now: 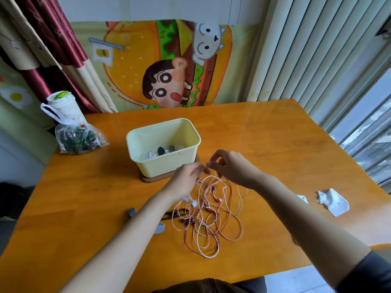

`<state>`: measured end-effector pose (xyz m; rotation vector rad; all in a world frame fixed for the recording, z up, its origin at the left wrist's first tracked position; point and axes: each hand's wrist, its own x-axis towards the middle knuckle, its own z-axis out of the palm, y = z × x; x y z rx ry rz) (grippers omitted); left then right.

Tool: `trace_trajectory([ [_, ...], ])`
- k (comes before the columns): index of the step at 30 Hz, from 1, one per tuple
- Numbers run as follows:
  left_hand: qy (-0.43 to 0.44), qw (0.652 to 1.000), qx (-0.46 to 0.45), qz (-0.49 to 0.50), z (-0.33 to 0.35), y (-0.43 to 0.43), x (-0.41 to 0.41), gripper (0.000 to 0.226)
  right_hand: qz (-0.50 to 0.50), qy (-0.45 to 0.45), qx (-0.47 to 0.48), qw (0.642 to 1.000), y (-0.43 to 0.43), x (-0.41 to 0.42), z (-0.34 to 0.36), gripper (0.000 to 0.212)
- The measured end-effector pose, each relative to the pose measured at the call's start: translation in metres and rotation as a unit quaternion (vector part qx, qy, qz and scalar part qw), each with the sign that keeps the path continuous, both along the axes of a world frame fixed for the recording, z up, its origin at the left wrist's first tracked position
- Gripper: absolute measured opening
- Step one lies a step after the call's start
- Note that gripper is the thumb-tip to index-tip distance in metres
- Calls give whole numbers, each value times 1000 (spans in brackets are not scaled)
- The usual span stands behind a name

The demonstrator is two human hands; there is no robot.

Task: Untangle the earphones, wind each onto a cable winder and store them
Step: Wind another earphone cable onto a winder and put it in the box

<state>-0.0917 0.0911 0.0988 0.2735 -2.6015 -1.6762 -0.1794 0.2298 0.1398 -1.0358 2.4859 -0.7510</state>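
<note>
Our left hand [186, 180] and right hand [230, 166] each pinched strands of the earphone tangle [211, 220]. Some sets sat in the cream box [169, 166]; unknotting and winding seemingly remained.

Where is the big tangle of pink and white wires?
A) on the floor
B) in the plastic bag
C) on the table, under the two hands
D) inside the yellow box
C: the tangle of wires lies on the table in front of the yellow box, and the left hand and right hand hold strands at its top.
</note>
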Motion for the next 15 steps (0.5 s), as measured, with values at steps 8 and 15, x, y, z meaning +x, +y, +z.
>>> trace_trajectory([
  [8, -107, 939, 172, 278, -24, -55, 6, 27, -113, -97, 21, 989, 64, -43, -30, 26],
  [15, -37, 983, 139, 114, 6, -6, -6, 46, -53, 39, -10, 998, 25, -23, -10, 23],
])
